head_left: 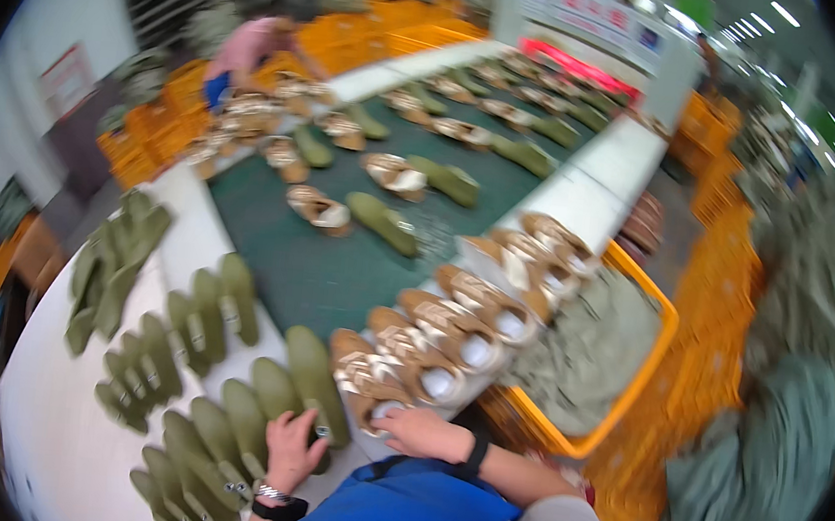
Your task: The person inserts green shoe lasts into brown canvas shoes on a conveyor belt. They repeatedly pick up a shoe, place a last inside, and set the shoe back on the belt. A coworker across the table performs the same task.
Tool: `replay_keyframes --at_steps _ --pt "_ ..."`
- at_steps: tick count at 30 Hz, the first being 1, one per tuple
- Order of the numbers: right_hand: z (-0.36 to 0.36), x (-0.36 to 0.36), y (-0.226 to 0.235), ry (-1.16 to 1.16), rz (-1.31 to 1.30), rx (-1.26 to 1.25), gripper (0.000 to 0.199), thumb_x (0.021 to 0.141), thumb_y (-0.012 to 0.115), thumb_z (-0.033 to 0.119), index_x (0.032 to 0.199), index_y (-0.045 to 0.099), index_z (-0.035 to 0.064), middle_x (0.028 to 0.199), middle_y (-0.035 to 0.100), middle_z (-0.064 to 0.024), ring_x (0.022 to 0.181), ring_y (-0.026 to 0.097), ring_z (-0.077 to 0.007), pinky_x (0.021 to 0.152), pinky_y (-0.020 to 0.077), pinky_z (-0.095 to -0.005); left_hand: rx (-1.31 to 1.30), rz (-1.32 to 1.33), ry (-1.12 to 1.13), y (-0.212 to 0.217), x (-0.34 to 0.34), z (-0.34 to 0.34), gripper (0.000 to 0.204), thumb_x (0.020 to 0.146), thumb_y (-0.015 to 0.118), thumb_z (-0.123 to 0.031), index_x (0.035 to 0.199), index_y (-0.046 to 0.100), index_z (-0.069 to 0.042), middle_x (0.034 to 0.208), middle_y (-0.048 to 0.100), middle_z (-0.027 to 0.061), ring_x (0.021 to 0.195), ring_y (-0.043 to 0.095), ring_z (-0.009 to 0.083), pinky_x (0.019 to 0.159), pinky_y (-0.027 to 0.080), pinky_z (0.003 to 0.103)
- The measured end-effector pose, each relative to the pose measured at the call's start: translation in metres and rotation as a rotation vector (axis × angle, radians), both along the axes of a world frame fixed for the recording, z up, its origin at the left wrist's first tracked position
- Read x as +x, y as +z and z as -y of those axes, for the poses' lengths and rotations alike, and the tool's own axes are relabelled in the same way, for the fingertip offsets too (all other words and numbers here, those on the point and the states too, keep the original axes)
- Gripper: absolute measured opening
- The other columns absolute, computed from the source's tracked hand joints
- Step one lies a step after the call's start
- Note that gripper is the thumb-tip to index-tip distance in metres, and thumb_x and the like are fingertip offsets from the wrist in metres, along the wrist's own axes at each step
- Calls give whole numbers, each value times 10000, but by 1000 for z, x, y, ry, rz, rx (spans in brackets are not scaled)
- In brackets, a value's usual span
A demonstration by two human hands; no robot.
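My left hand [291, 449] reaches over the heel ends of olive-green foot-shaped insoles [273, 387], its fingers spread and touching them. Beside it, a longer green insole [316, 371] lies at the row's right end. My right hand [413, 431] is closed at the heel of the nearest tan-and-white shoe [359, 370], with its fingertips at the opening; the thumb is mostly hidden. That shoe stands at the near end of a row of similar shoes [441, 328] along the table edge. Motion softens the picture around both hands.
A green conveyor belt [276, 267] carries shoes and green insoles away from me. More insoles [196, 315] lie in rows and a pile on the white table [53, 396]. At right, an orange crate [667, 335] holds grey-green cloth. A person in pink [246, 53] bends at the far left.
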State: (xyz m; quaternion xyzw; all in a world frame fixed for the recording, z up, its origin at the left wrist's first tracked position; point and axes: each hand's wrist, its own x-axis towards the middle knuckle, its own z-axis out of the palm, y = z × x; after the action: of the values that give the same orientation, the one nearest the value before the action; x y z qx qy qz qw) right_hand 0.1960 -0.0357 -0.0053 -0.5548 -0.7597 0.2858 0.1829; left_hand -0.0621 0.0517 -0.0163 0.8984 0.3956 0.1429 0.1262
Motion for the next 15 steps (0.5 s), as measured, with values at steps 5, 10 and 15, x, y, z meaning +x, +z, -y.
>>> replay_keyframes --at_steps 5,10,15 --pt "-20 -15 24 148 -48 40 386 849 635 258 1200 569 114 1122 591 -128 941 611 -347 777 515 -413 93 -139 26 -7 3 7 732 734 680 -508 1359 441 -211 1035 623 70 1122 489 307 900 337 538" --pt "-41 -50 41 398 55 72 489 819 669 280 1263 525 136 1229 526 -143 965 608 -361 771 526 -421 27 -289 70 -11 4 11 914 701 715 -492 1472 277 -272 1176 551 87 1188 460 321 972 328 597" --pt "-42 -81 56 425 -19 60 363 818 672 157 1157 593 54 1152 571 -200 973 589 -373 781 504 -410 -46 -248 81 -34 7 8 973 665 738 -385 1490 231 -290 1180 516 92 1232 397 333 1000 300 606"
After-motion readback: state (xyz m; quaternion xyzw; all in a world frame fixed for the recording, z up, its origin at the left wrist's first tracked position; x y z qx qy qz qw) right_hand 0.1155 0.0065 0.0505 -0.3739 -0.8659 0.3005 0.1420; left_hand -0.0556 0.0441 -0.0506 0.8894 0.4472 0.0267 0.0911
